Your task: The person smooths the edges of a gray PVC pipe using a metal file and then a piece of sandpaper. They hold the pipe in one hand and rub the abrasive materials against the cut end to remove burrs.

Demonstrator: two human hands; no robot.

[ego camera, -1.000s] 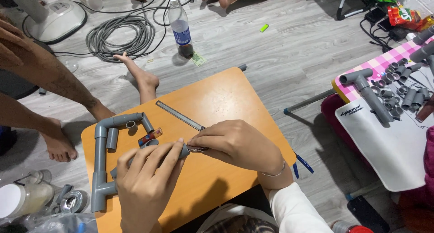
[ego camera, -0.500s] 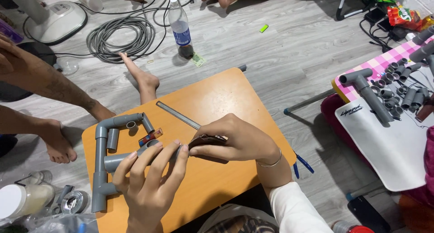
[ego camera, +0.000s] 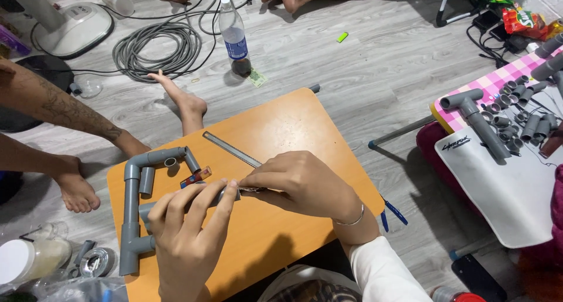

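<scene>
On the orange worktop (ego camera: 293, 126) I see my left hand (ego camera: 187, 231) at about seven o'clock of the board's middle, its fingers (ego camera: 220, 199) closed around a short grey pipe piece (ego camera: 226, 194) that lies across the worktop, only a little of it showing between the two hands. My right hand (ego camera: 302, 185) sits just at three o'clock of the left, touching the same pipe end, with its fingers pinched together on a small dark object I cannot make out. A metal ruler (ego camera: 231, 149) lies flat at twelve o'clock of the hands, slanting away toward eleven. At ten o'clock rests a grey pipe assembly (ego camera: 134, 202) of elbows and straight runs, bent into an open frame, with a small red and blue item (ego camera: 196, 177) just beside it. Off the worktop at twelve o'clock a plastic bottle (ego camera: 233, 35) stands on the floor near a coiled grey cable (ego camera: 158, 47), and another person's bare foot (ego camera: 182, 99) rests by the board's far edge
</scene>
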